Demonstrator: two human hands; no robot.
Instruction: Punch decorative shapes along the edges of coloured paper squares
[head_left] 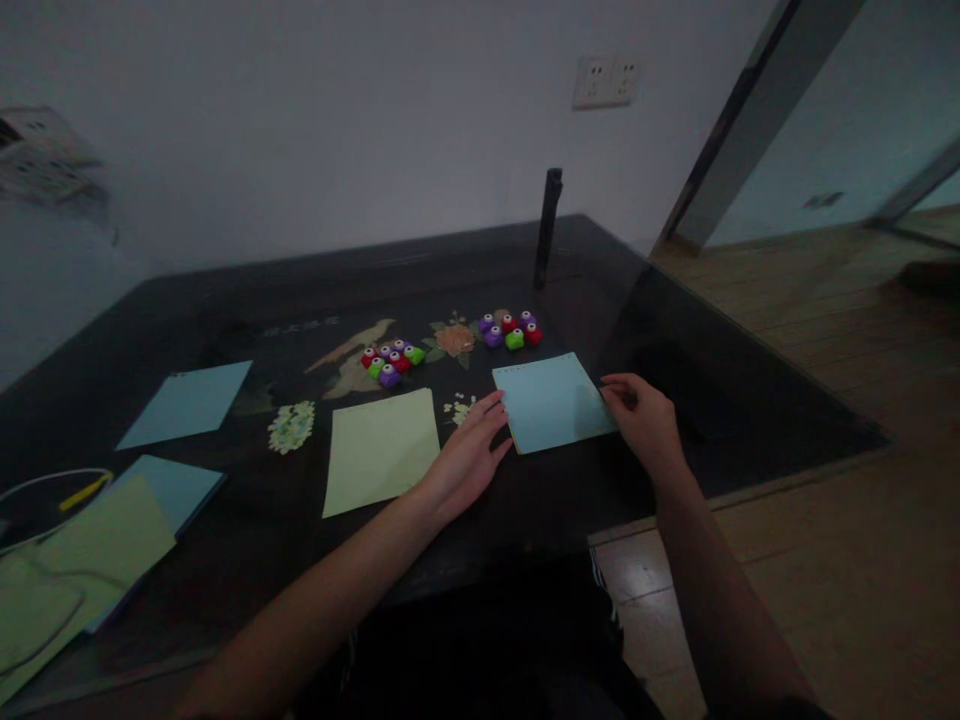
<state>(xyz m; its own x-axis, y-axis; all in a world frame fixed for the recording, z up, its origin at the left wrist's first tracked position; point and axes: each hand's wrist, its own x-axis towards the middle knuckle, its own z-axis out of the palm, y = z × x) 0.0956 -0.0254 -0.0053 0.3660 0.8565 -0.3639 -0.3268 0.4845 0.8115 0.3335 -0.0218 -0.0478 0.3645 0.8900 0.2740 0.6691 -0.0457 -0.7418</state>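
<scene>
Seen from above, at a dark table in dim light. Left hand lying flat and open on the table top, fingers stretched, fingertips touching the left edge of a blue paper sheet. Right hand at the right edge of the same sheet, fingers loosely bent, tips on or just over the paper corner; cannot tell if pinching the edge or only resting there. Blue sheet flat on the table between the two hands, near the front edge of the table.

Just left of the left hand, a light green paper sheet, also flat. Behind the two sheets, two small groups of coloured punches: one group with red, purple and green pieces, another group further right, just behind the blue sheet. Small paper cut-outs scattered left of the green sheet. Another blue sheet further left, well apart. Stack of green and blue paper at the left front corner. Dark upright post at the back of the table.
</scene>
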